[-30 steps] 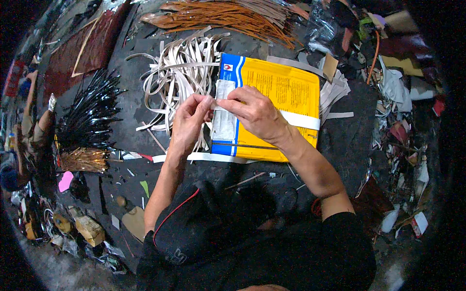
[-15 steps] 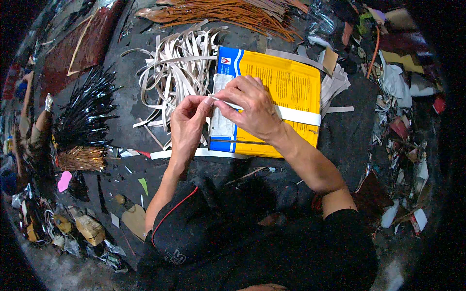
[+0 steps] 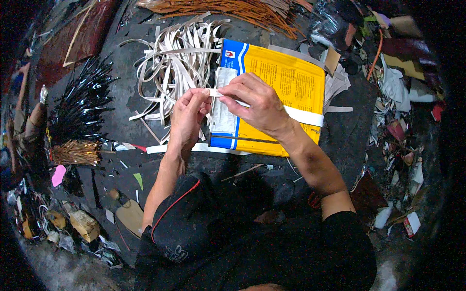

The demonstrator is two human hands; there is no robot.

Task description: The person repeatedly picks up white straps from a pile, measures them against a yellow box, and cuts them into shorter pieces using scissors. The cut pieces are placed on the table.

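Thumb and fingers of my left hand (image 3: pixel 189 116) pinch one end of a short pale strip (image 3: pixel 214 92). My right hand (image 3: pixel 259 104) pinches the same strip from the other side, so it spans the small gap between my fingertips. Both hands are over the left part of a flat yellow and blue printed metal sheet or can (image 3: pixel 291 87). A whitish rectangular pad (image 3: pixel 223 119) lies on its blue end. Under my right wrist, a broad white band (image 3: pixel 307 116) crosses the yellow face. To the left is a heap of pale flat strips (image 3: pixel 170 72).
A bundle of orange-brown strips (image 3: pixel 228 12) lies at the back. Black glossy strips (image 3: pixel 80 106) and brown rods (image 3: pixel 75 153) sit at the left. Pale flat pieces (image 3: pixel 336 89) fan out beside the yellow sheet. Scraps (image 3: pixel 398 121) are piled along the right.
The strip between my fingertips now shows its flat side and more of its length. My hands have drawn slightly apart, and my view has shifted a little.
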